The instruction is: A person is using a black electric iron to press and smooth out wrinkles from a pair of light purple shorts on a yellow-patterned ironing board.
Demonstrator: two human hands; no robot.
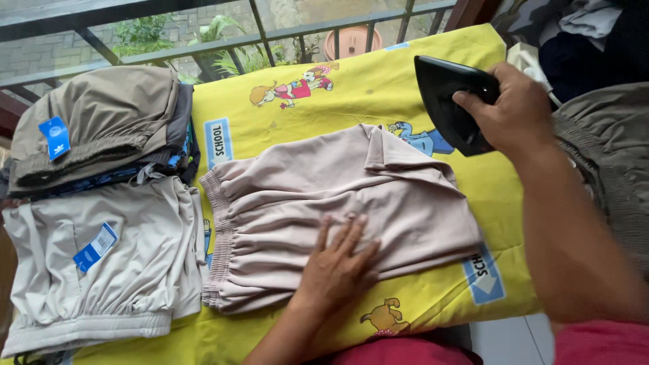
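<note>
Left hand (336, 260) flat, open on soft, light beige shorts (338, 203) | right hand (517, 108) grips heavy black iron (449, 101) by its handle | yellow worktop (358, 94) | folded stacks left.

- Soft, even daylight comes from the window (223, 27) at the top; the scene is bright without harsh contrast.
- Shadows are faint: a weak one lies under the left hand (336, 265) on the beige shorts (338, 203).
- The black iron (449, 101) shows a dull sheen along its upper edge.
- The centre is sharp; the right forearm, close to the lens, looks slightly soft.
- The edges bend mildly, as with a wide lens.
</note>
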